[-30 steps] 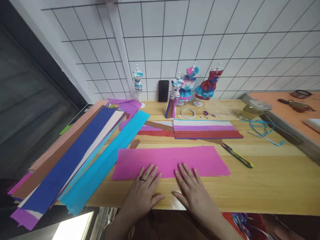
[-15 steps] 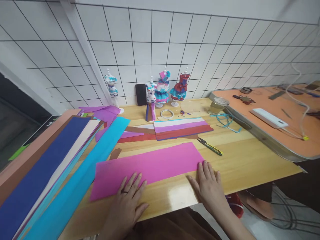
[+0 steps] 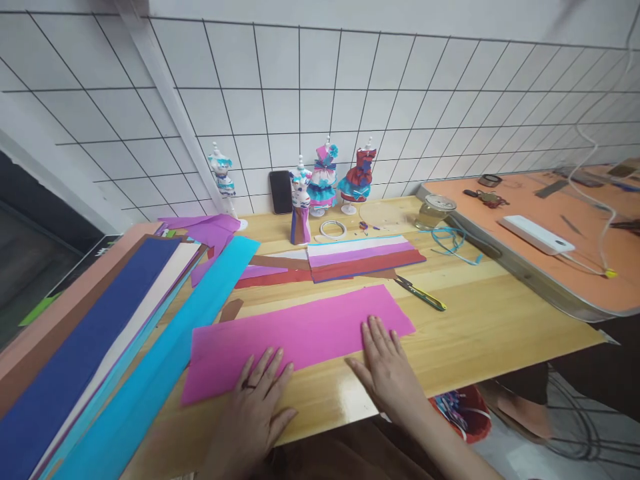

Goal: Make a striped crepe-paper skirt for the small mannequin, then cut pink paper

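A magenta paper strip [image 3: 300, 330] lies flat across the wooden table [image 3: 480, 313]. My left hand [image 3: 260, 400], with a dark ring, rests open, its fingertips on the strip's lower left part. My right hand [image 3: 387, 367] is also open, its fingers flat on the strip's lower edge toward the right, thumb on the wood. Beyond the strip's right end lies a yellow-and-black cutter [image 3: 421, 294]. A bright blue strip [image 3: 165, 353] and a dark blue one [image 3: 90, 353] lie to the left among other colours. Behind the magenta strip are layered white, purple and red pieces [image 3: 365, 257].
Small dressed mannequins [image 3: 324, 180] stand at the back beside a black phone [image 3: 281, 192] and a white ring [image 3: 333, 230]. A glass jar [image 3: 436, 211] and blue ribbon [image 3: 453, 241] are at the right. An orange table [image 3: 590, 273] holds a white power bank [image 3: 536, 235].
My right hand has slid left along the magenta strip, uncovering its lower right corner. My left hand stays in place. More of a red container on the floor shows.
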{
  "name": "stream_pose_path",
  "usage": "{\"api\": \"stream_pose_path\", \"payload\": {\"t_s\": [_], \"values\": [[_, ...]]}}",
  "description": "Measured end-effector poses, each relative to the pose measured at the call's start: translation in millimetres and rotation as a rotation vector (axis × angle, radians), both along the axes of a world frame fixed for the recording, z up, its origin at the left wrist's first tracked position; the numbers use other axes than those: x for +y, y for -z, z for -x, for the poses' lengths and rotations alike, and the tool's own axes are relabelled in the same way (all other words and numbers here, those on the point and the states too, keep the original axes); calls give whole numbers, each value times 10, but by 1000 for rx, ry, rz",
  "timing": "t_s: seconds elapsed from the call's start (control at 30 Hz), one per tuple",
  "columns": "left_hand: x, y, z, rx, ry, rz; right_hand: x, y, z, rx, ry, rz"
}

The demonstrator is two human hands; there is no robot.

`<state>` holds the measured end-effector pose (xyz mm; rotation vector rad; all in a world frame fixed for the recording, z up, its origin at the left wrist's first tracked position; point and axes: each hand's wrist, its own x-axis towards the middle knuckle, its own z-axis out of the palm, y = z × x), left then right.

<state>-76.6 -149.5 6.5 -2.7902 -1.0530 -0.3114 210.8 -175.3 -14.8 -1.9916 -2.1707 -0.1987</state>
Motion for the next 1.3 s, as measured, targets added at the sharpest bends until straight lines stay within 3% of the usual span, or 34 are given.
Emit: {"api": "stream_pose_path", "payload": {"t_s": [0.13,0.23,0.47,0.67,0.9,1.03,1.17,1.3], "values": [[31,36,106,19,-4,-53,-73,57,-308,-39,201,-22],[46,91,248,41,-27,-83,-121,64,-442,-63,260,-27],[-3,210,691,71,-169,-55,-136,83,-476,-85,265,-45],[-73,172,937,71,-318,27,-160,74,-509,-12,154,-113],[-56,152,960,19,-406,17,-174,85,-559,-36,125,-105],[24,180,982,-58,-405,-10,-73,-3,-731,-66,133,-56],[141,143,935,-150,-376,-67,141,-140,-941,40,33,-77],[191,58,712,-214,-351,-85,394,-208,-1029,147,-112,-48]]}}
